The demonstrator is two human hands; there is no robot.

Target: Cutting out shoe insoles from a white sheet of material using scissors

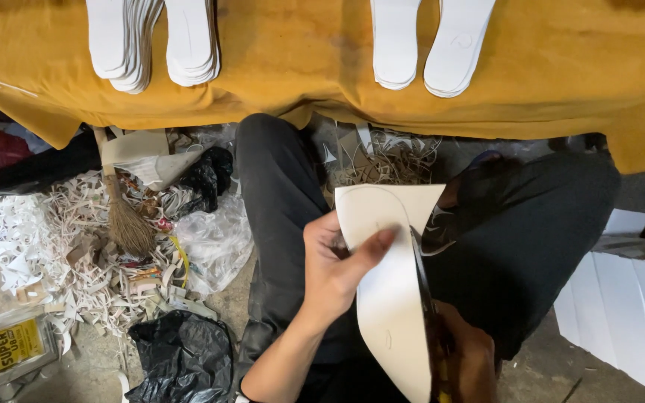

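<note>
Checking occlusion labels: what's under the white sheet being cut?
Under the white sheet are dark trousers and the left hand fingers; only its thumb shows on top. The scissors lower blade and the lap beneath are hidden.

Insole stacks (154, 41) lie on the cloth (300, 67) ahead; scraps (54, 246) left, sheets (628, 313) right.

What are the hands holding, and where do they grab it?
The left hand pinches the white sheet at its left edge, thumb on top. The right hand grips the scissors by their handles, blades cutting along the sheet's right side.
</note>
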